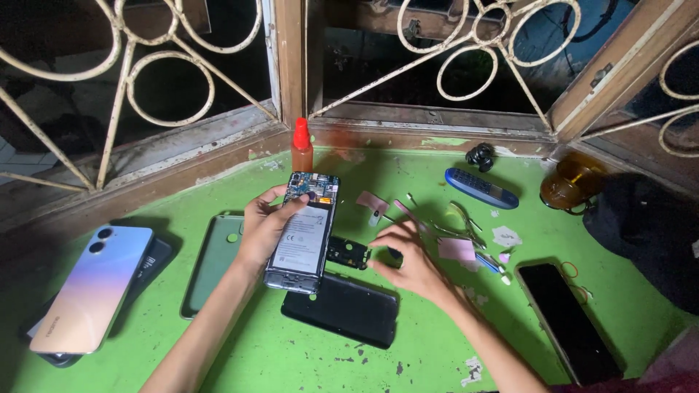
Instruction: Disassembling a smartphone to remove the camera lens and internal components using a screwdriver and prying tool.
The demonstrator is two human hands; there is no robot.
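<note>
Left hand [263, 227] gripped the opened phone [303, 234] by its left edge, back cover off, battery and circuit board exposed, held tilted just above the green table [437, 342], centre of scene. Right hand [409, 260] rested loosely curled on the table, fingertips on a small dark part [394, 255] beside a black bracket piece [347, 251]. Black back cover [341, 308] lay near, under the phone. Phone looked light, stiff, fragile where the board showed; best held by the side frame, not the exposed board. Tweezers [459, 217] lay right.

Left hand [263, 227] curled in a grip, right hand [408, 263] palm-down, fingers spread
</note>
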